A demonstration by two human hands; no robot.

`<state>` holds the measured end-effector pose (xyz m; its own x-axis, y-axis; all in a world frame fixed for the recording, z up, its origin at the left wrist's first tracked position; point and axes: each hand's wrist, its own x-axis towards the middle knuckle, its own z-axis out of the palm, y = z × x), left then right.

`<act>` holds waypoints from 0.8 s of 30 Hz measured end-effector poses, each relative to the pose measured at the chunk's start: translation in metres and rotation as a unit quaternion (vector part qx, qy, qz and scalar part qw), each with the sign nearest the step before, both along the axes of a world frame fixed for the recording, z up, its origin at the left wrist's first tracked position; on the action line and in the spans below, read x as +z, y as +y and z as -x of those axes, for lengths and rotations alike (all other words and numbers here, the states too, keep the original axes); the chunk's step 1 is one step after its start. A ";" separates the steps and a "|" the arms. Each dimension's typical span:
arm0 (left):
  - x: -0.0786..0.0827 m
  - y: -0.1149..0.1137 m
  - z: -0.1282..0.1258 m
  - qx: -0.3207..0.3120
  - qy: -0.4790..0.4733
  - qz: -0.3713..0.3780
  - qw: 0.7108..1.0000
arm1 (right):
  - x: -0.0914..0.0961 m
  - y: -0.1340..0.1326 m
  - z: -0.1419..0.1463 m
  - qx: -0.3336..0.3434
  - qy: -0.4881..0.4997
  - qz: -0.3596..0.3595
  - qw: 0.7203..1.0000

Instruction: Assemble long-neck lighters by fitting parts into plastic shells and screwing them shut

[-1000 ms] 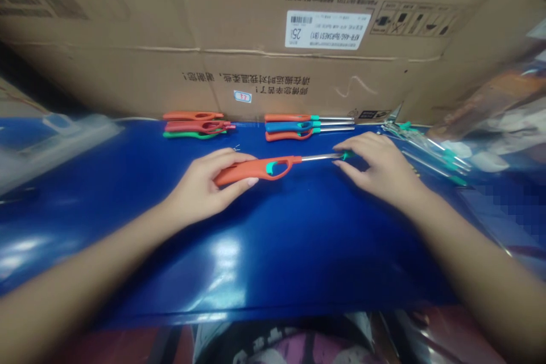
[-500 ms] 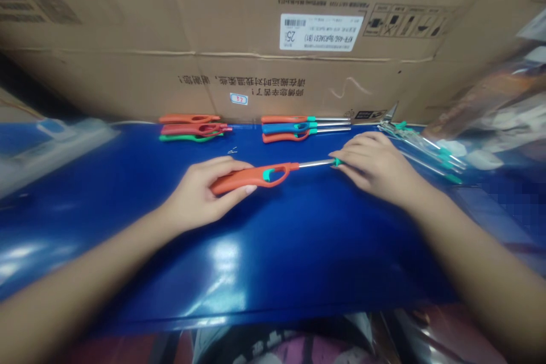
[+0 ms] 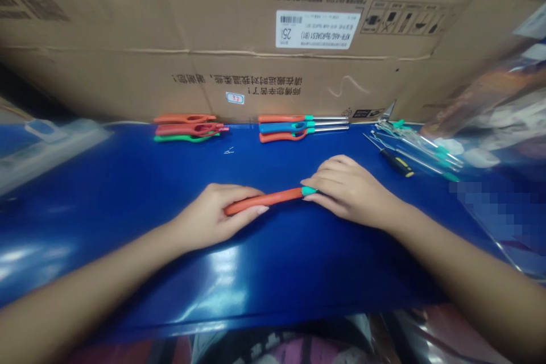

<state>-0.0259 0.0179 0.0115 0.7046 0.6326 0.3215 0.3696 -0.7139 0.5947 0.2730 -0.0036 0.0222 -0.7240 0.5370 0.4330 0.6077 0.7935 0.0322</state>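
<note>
An orange gas lighter (image 3: 277, 198) is held level above the blue table, turned so that its narrow edge faces up. My left hand (image 3: 217, 210) is closed around the back of its handle. At the other end, my right hand (image 3: 347, 190) pinches the green collar at the front of the handle. The metal tube is hidden behind the right-hand fingers. Beyond my hands lie several more lighters: three with metal tubes, of which the blue lighter (image 3: 279, 127) is the middle one, and a group of handles (image 3: 185, 128) without tubes to the left.
A cardboard box (image 3: 128, 79) walls off the back. Metal tubes with green collars (image 3: 430, 151) and a black-and-yellow screwdriver (image 3: 396, 162) lie at the right. A clear plastic container (image 3: 81, 142) stands left. Small wire bits (image 3: 229, 151) lie near the middle.
The lighter has come closer to me and rolled onto its edge. My right hand has slid left along the tube, bringing the green collar against the handle. The screwdriver now shows.
</note>
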 end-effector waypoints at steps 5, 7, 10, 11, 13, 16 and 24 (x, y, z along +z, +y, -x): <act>0.001 -0.002 -0.001 0.014 -0.010 0.045 0.999 | 0.000 -0.001 0.001 0.003 -0.013 0.005 1.000; 0.000 -0.003 -0.002 0.014 -0.009 0.044 0.999 | -0.002 -0.001 0.003 0.005 -0.013 0.002 1.000; -0.001 -0.005 -0.002 -0.002 -0.004 0.022 1.000 | -0.008 -0.001 0.004 0.012 -0.018 0.001 1.000; -0.002 -0.007 -0.002 -0.006 -0.003 0.014 1.000 | -0.010 -0.001 0.004 0.015 -0.021 0.004 1.000; -0.002 -0.010 -0.003 -0.008 -0.002 0.008 1.000 | -0.015 -0.001 0.005 0.019 -0.020 0.014 1.000; -0.002 -0.015 -0.005 0.003 0.001 0.044 0.999 | -0.018 -0.002 0.005 0.025 -0.007 0.023 0.999; 0.000 -0.021 -0.008 0.017 0.006 0.120 0.993 | -0.015 -0.006 0.007 0.034 0.006 0.009 0.999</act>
<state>-0.0179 -0.0032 0.0114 0.6843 0.7134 0.1510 0.3987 -0.5394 0.7417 0.2662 -0.0095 0.0073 -0.7541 0.4951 0.4315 0.5530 0.8331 0.0104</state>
